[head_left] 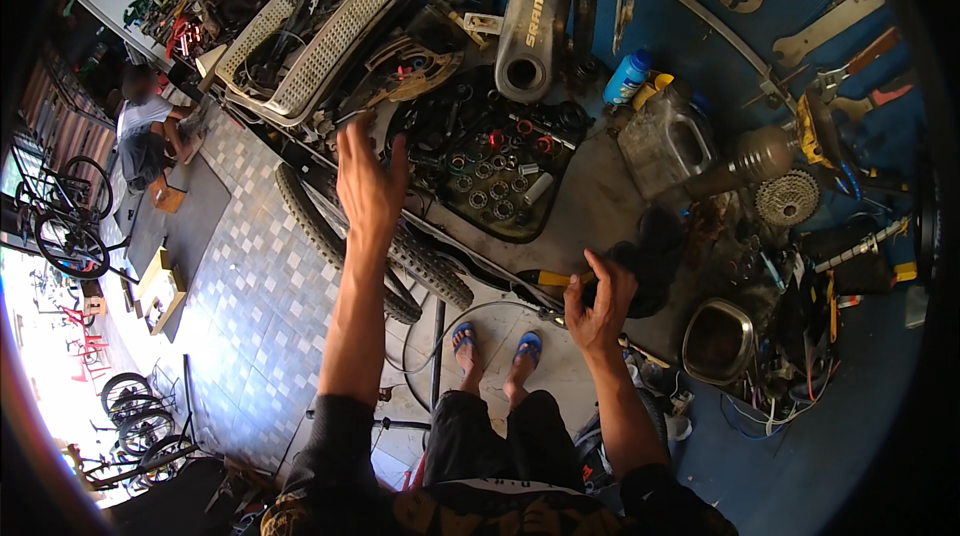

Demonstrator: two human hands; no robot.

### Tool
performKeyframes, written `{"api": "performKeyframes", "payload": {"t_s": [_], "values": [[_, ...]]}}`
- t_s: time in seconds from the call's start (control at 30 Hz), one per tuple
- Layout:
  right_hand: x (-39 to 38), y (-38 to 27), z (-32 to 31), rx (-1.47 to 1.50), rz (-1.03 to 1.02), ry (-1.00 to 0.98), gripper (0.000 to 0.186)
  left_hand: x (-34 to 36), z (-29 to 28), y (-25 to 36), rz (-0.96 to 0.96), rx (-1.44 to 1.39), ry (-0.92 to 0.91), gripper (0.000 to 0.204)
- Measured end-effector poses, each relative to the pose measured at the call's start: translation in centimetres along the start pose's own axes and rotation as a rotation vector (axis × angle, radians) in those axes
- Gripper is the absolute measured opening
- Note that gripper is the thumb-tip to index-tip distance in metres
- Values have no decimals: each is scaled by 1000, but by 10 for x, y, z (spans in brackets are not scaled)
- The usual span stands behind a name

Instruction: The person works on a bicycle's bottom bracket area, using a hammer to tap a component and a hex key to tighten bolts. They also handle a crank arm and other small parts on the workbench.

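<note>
My left hand (370,176) reaches over the workbench edge with fingers extended and thumb apart; its fingertips are at a thin metal item (352,116), too small to name, beside the basket of bike parts (305,41). My right hand (598,301) is raised at the bench's front edge, fingers curved and apart, empty, beside a yellow-and-black handled tool (550,278) and a dark cloth-like bundle (655,256). Between and beyond my hands lies a black tray (540,216) holding several small rings, bearings and cylindrical parts. Bicycle tyres (435,271) show below the bench edge.
A large grey crank-shaped piece (522,46), blue bottle (625,76), plastic jug (660,136), cassette (787,198) and metal dish (718,341) crowd the bench. Wrenches (820,31) hang behind. At far left another person (145,126) crouches near several bicycles (70,236) on the tiled floor.
</note>
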State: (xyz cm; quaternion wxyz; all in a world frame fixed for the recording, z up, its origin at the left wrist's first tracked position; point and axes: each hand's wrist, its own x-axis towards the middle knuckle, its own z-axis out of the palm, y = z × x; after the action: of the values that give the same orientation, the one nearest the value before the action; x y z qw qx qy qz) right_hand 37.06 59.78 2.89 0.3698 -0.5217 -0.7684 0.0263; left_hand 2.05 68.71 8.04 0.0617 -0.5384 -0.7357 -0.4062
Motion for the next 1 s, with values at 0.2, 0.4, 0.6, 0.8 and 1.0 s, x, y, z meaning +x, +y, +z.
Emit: {"api": "performKeyframes", "payload": {"t_s": [0.2, 0.4, 0.6, 0.8, 1.0], "values": [[-3, 2, 1, -1, 26, -5, 48, 52, 33, -6, 106, 303, -228, 70], [-4, 5, 4, 7, 38, -5, 50, 74, 47, -3, 74, 401, -463, 68], [-5, 6, 5, 21, 43, -5, 48, 85, 54, -4, 226, 505, -442, 59], [-5, 7, 5, 41, 31, 8, 47, 92, 58, -12, 246, 573, -478, 63], [-3, 7, 3, 69, 30, 5, 45, 93, 67, -16, 212, 530, -466, 52]]}}
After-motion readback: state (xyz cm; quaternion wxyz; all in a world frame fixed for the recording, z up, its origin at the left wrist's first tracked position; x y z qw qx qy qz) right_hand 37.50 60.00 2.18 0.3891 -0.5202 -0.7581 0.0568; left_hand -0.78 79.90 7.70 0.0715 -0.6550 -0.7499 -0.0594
